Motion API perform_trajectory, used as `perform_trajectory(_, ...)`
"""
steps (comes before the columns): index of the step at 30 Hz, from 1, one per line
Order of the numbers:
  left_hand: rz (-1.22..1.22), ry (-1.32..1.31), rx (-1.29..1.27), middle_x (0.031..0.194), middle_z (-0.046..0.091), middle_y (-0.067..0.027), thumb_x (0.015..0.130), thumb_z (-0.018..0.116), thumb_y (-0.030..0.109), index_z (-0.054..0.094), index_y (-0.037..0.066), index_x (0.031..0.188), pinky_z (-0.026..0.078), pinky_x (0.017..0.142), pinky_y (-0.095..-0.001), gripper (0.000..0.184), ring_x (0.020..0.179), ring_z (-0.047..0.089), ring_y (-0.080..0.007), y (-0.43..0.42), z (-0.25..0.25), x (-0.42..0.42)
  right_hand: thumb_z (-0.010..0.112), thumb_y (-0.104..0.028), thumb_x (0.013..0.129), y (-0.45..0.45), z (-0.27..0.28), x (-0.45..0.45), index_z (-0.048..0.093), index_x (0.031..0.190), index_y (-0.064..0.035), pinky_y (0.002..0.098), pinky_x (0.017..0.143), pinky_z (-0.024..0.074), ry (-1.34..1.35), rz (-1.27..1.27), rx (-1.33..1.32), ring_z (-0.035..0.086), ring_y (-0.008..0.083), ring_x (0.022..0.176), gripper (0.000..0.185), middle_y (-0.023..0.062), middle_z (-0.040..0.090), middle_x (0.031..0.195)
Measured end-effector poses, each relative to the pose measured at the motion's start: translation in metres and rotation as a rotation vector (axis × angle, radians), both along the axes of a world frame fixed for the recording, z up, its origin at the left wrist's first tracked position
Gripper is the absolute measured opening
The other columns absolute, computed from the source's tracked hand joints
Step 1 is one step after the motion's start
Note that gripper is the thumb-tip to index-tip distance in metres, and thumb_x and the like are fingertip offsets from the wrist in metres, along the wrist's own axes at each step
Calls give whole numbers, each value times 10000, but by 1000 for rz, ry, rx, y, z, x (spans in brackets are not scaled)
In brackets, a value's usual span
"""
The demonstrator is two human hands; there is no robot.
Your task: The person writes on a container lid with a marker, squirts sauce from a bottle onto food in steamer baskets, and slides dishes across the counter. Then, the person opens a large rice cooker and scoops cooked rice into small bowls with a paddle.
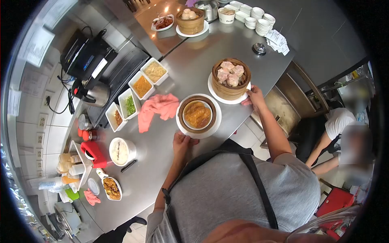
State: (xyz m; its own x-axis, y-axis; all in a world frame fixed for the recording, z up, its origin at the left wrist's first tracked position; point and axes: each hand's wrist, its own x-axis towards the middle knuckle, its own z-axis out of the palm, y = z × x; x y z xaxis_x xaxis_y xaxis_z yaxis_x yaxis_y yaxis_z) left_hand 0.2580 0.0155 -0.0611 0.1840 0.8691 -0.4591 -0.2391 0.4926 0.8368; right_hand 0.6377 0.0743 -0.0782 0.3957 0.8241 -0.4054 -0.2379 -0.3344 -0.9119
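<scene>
My left hand [183, 142] is closed on the near rim of a white plate [218, 126]. On that plate stands a round bamboo steamer [214, 106] holding a bowl of orange-brown food in sauce [197, 115]. To the right, my right hand [254, 98] grips the edge of a second white plate [211, 87], its fingers partly hidden beneath. This one carries a taller bamboo steamer [227, 92] with several pinkish shumai dumplings [230, 74] inside. Both plates are at the steel counter's near edge; whether they touch its surface I cannot tell.
A pink cloth [157, 110] lies left of the plates, beside white tubs of toppings [142, 86]. Farther back are another steamer of buns [189, 23], stacked small dishes [265, 25] and a call bell [259, 49]. A person [339, 125] bends down at right, near a chair [298, 91].
</scene>
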Motion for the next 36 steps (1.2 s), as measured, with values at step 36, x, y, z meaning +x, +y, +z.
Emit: perform_trajectory(36, -92, 1238, 872, 833, 593, -55, 758, 632, 52, 637, 148, 937, 514, 639, -375, 203, 724, 628, -253, 140, -12, 31, 529, -61, 947, 477, 22, 43, 502, 1193, 64, 382, 788, 600, -187, 654, -272, 685, 302, 912, 276, 196, 641, 1067)
